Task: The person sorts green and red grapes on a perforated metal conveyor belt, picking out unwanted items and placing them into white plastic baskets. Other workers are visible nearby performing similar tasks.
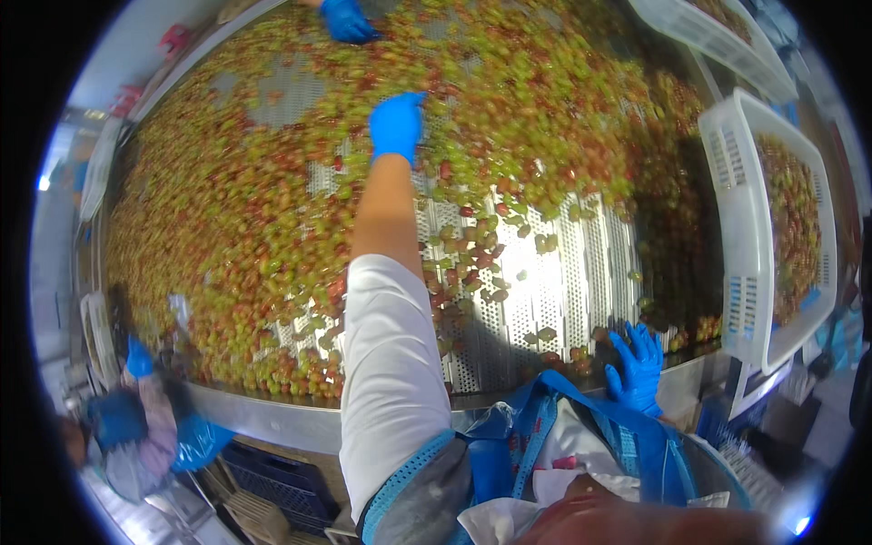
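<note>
My left hand (397, 126), in a blue glove, reaches far out over a thick spread of small oval red and green fruits (272, 238). Its back faces the camera and the fingers point away, so whether it holds a fruit is hidden. Beneath the fruits is a perforated metal surface (572, 272), bright with glare, showing through in patches. My right hand (637, 368), also gloved in blue, lies on the near metal rim (286, 419) with its fingers spread and nothing in them. Some fruits lie just beside its fingertips.
White plastic crates (736, 225) holding fruits stand along the right side. Another person's gloved hand (347, 22) is over the fruits at the far side. A co-worker (129, 436) is at the lower left, beside a blue bag (197, 443). A dark crate (279, 480) sits below the rim.
</note>
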Demonstrator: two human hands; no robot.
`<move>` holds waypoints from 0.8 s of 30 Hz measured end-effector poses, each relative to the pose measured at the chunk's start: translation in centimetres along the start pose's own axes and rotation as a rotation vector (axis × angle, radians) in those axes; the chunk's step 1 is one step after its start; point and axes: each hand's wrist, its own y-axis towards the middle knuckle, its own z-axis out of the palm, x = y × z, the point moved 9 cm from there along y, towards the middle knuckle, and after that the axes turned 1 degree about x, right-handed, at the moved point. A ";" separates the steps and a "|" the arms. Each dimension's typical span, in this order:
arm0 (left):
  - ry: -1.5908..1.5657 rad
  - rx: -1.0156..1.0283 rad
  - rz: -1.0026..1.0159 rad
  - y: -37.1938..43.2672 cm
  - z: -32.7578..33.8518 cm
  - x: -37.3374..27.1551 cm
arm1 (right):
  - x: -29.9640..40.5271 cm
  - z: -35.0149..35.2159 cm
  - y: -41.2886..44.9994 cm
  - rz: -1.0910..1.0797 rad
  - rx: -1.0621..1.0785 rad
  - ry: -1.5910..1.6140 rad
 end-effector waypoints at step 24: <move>-0.823 0.262 0.002 -31.8 -12.2 -15.1 | 9.4 9.1 7.5 0.295 0.765 2.542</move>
